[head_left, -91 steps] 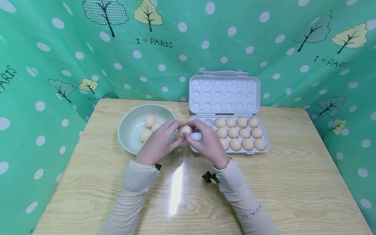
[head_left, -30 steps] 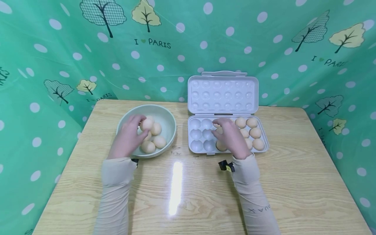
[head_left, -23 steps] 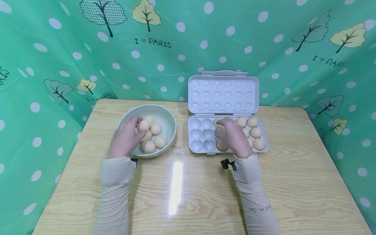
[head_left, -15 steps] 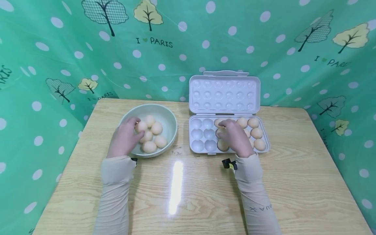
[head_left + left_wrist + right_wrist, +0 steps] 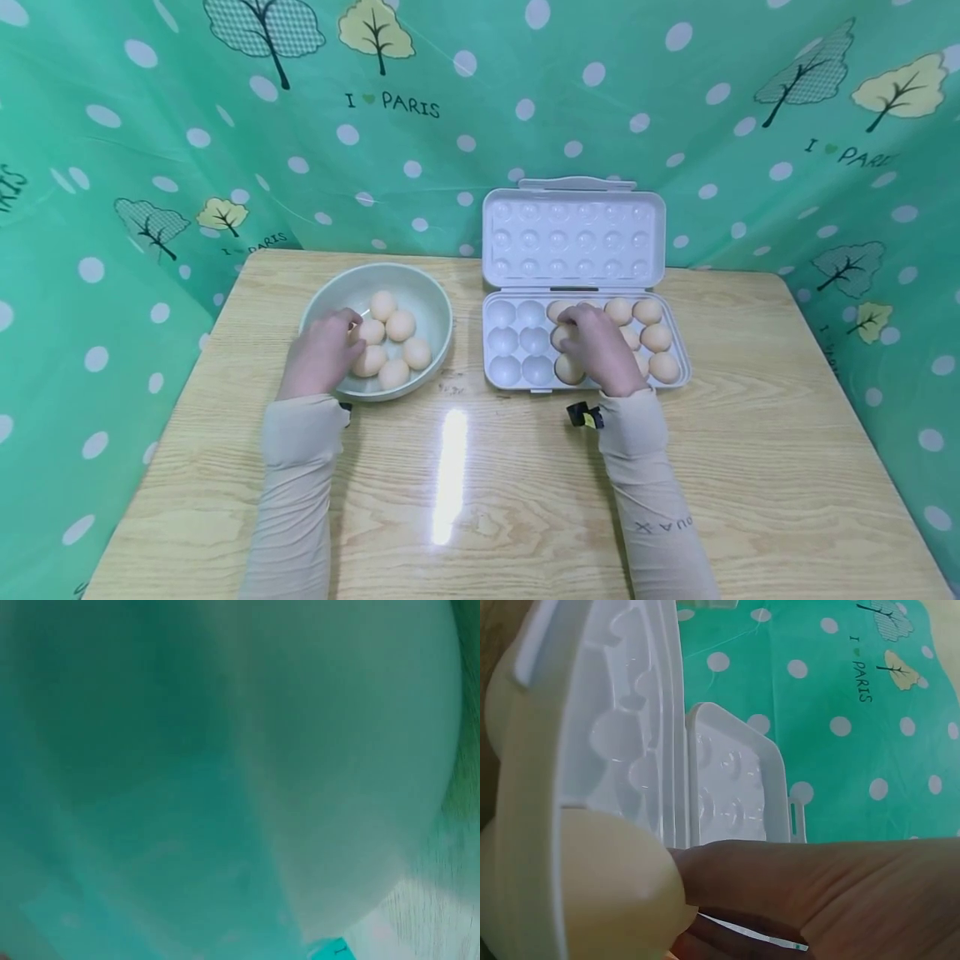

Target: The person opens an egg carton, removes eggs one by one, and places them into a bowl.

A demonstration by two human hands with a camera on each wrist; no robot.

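Note:
My left hand [image 5: 318, 354] reaches over the left side of the pale green bowl [image 5: 438, 367] in the head view. Its thumb and fingers curl at an egg [image 5: 370, 332] low inside, among several other tan eggs [image 5: 401, 326]. My right hand [image 5: 603, 350] is down over the egg tray, its thumb and fingers around an egg [image 5: 562, 337] in the middle row; the hand covers part of it. Closer to the camera in the right wrist view, a front-row egg [image 5: 619, 881] partly hides the fingers. The left wrist view is filled by the blurred bowl wall [image 5: 360, 750].
The white tray [image 5: 519, 385] has its lid [image 5: 573, 237] raised behind it. Bare cups [image 5: 503, 340] take up its left columns, and eggs [image 5: 656, 337] fill the right side. A green dotted curtain [image 5: 420, 192] surrounds the wooden table [image 5: 465, 492].
Both hands have parted from the egg held between them; the left moved to the bowl, the right to the tray. The left hand's egg has sunk among the others, and the front eggs shifted right.

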